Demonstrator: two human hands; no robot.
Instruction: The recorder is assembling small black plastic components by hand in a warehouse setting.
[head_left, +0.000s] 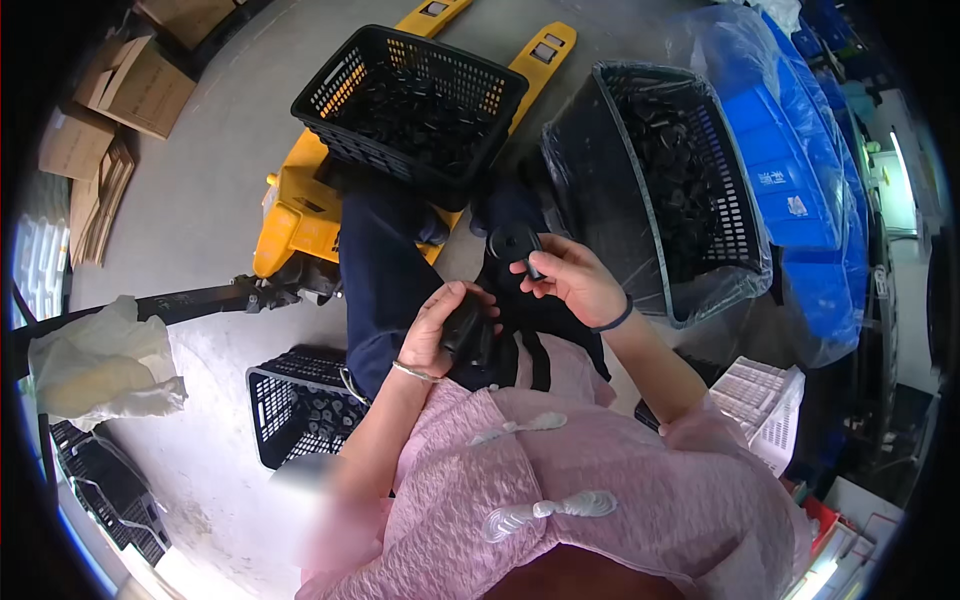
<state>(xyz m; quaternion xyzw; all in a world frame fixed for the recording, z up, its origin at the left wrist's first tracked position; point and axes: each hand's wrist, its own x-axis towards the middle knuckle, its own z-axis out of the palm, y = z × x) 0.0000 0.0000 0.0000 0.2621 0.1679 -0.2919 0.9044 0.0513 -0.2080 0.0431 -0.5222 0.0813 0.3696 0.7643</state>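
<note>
My right hand pinches a round black plastic part with a small hole near its middle, held up by the rim between thumb and fingers. Closed round several dark black pieces, my left hand rests above my lap; the exact shape of those pieces is hard to make out. Ahead of my knees, a black crate full of small black parts sits on a yellow pallet truck. To the right stands a larger black crate, lined with clear plastic and heaped with similar black parts.
A third black crate with dark parts stands on the floor at lower left. Blue bins under clear plastic line the right side. Cardboard boxes lie at far left. A white crate is beside my right arm.
</note>
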